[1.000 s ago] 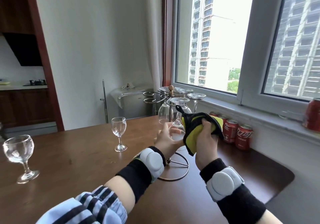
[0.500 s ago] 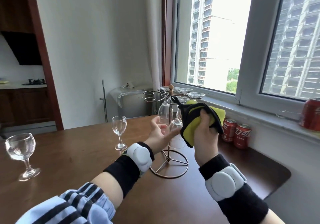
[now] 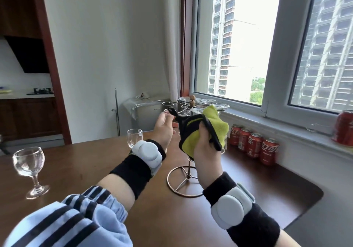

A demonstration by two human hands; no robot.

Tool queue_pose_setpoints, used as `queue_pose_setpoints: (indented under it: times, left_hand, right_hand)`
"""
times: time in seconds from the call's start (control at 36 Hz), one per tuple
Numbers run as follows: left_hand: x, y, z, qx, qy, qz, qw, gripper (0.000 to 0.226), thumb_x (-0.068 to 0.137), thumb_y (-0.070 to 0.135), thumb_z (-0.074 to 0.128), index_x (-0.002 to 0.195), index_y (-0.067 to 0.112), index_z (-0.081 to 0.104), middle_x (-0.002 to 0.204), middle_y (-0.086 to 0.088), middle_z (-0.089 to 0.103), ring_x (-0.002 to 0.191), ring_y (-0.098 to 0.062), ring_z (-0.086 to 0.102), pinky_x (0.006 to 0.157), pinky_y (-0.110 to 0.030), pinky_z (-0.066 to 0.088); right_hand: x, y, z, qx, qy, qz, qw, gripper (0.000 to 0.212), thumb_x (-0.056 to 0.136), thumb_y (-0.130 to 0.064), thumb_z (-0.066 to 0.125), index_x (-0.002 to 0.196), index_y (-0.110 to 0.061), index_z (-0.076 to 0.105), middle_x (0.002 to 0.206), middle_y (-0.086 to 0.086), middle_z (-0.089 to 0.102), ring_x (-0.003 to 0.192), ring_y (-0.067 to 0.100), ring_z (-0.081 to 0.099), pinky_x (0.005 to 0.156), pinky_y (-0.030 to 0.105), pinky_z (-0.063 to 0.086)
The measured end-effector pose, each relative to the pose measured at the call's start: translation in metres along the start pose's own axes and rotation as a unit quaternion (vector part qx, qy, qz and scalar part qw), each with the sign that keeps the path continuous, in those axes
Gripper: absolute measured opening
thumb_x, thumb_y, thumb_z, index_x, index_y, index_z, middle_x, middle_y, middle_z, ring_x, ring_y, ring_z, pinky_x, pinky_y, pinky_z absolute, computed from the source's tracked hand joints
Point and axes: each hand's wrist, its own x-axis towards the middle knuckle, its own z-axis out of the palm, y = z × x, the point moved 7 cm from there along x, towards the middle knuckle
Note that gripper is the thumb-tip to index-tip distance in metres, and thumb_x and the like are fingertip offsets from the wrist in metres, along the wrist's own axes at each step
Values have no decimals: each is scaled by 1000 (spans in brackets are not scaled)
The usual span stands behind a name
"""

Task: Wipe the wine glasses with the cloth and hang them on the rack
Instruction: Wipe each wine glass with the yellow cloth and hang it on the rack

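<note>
My right hand point(image 3: 205, 151) grips a yellow cloth with black trim point(image 3: 198, 132), held up in front of the metal glass rack point(image 3: 186, 180). Several wine glasses hang upside down from the rack's top arms point(image 3: 207, 101). My left hand point(image 3: 164, 130) is raised beside the cloth with relaxed fingers and holds nothing. Two wine glasses stand upright on the brown table: one at the left point(image 3: 30, 166) and a smaller-looking one farther back point(image 3: 134, 138), partly behind my left wrist.
Three red cans point(image 3: 254, 144) stand in a row by the wall right of the rack, and another red can point(image 3: 343, 128) sits on the window sill. The table's rounded corner point(image 3: 313, 195) lies at the right. A metal bin stands behind the table.
My left hand has let go of the glass at the rack and drawn back and up, fingers opening. My right hand has lifted the cloth slightly.
</note>
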Motion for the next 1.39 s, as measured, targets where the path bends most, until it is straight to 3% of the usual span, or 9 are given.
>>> queue_pose_setpoints:
  times: [0.11,0.25,0.39,0.64,0.78,0.92,1.06,1.28,1.39]
  left_hand:
    - [2,2,-1,-36,-5,-13,999,14,102,32,42,106,26,55,109,4,63,98,-6,57,76,-20,42]
    - [5,1,-6,-23,-12,6,1000,32,101,32,44,128,15,47,117,-1,61,97,-5,57,77,-19,44]
    - [3,4,-7,-10,-5,28,1000,19,99,19,47,117,15,45,94,4,59,69,-2,55,59,-9,44]
    - [-6,8,6,-33,-17,42,998,40,80,35,68,106,21,42,90,-4,63,63,-6,57,65,-22,50]
    - [-11,8,16,-30,-17,49,998,39,84,31,70,105,20,40,93,-3,61,61,-4,58,66,-26,47]
    - [-17,9,25,39,4,64,997,50,67,61,69,98,36,39,90,5,66,80,-18,66,84,-43,54]
    - [-25,13,40,42,-20,96,994,39,87,24,68,108,20,35,86,4,58,74,-13,58,74,-30,51]
    - [-32,8,55,52,-85,76,992,44,90,32,65,118,28,32,97,-1,59,84,-17,59,77,-31,51]
    - [-31,3,49,46,-91,70,992,47,84,40,63,120,32,35,95,-1,58,80,-15,57,75,-27,49]
  right_hand:
    - [-1,4,5,-19,7,2,1000,16,99,-27,53,115,-30,52,93,-20,55,77,-20,54,72,-1,41]
    - [7,14,3,-57,33,24,998,24,94,-47,55,115,-38,49,95,-16,55,90,-1,51,92,23,35]
    - [19,16,-1,-89,47,4,995,6,94,-52,51,89,-48,52,92,-19,55,102,11,53,104,40,42]
    - [35,6,-12,-11,71,11,997,24,100,-36,48,123,-28,49,102,-10,56,96,4,54,87,19,36]
    - [48,8,-22,-6,84,44,995,40,101,-39,45,136,-20,46,122,2,55,110,14,49,94,26,35]
    - [65,11,-32,-7,104,70,992,48,101,-43,43,140,-15,44,115,1,50,104,16,46,89,27,35]
    - [80,13,-38,-20,112,94,989,50,100,-47,42,137,-14,47,117,7,56,103,21,52,94,34,43]
    - [98,21,-42,22,71,144,987,93,61,-72,50,134,-14,50,127,12,61,116,31,58,104,51,45]
    - [95,27,-53,125,52,132,982,68,68,-53,59,125,-14,59,109,6,64,101,24,61,92,40,50]
